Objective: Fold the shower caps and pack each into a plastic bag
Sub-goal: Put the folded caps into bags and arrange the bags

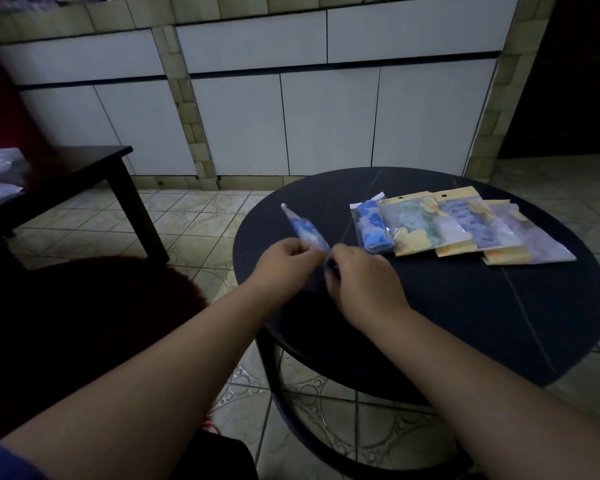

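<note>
Shower cap (307,233) folded narrow, tip up-left, both hands' (284,261) (357,275) grip pinching its lower end

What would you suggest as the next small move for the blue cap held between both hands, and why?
Probably tighten the fold. Both hands, left and right, grip the blue shower cap above the round table, and it sticks out long and narrow, not compact like the packed bags lying there.
</note>
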